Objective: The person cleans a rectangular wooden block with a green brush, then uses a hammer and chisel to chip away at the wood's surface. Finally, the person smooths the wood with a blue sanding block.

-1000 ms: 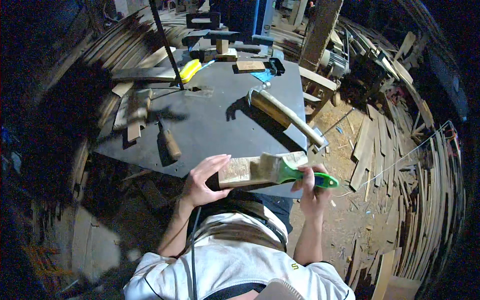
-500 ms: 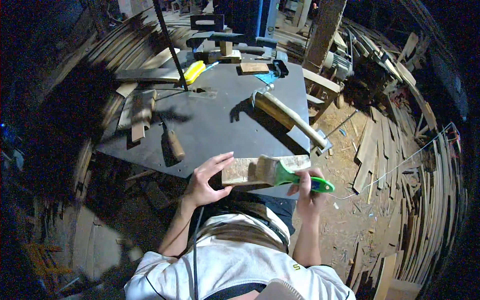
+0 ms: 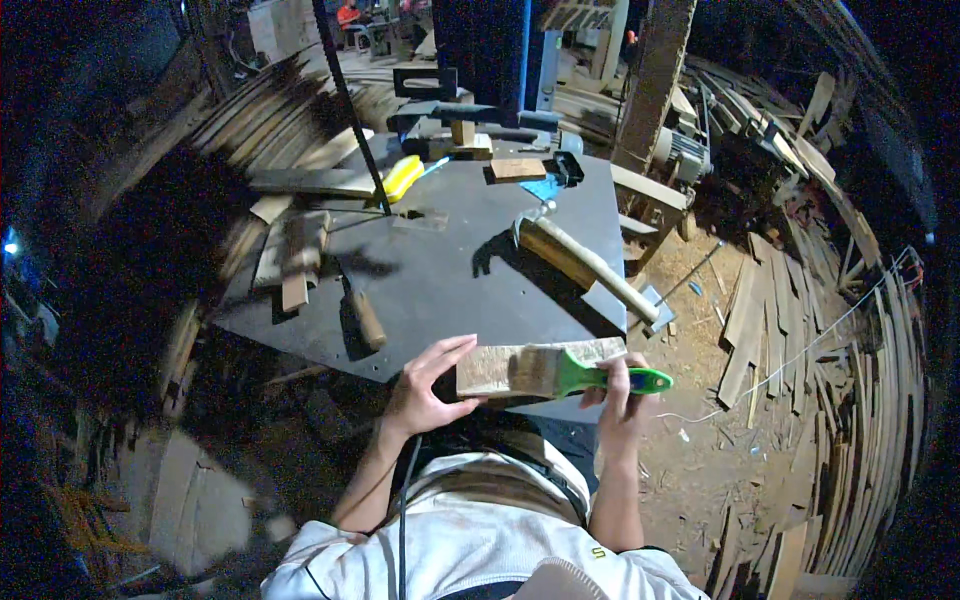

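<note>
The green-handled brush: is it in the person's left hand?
No, the right hand grips the brush, while the left hand holds the left end of the wooden block.

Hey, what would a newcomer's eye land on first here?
Probably the bright green brush in the right hand, laid over the pale wooden block whose left end the left hand holds. Next, the yellow object on the grey table's far left, then the hammer toward its right edge.
</note>
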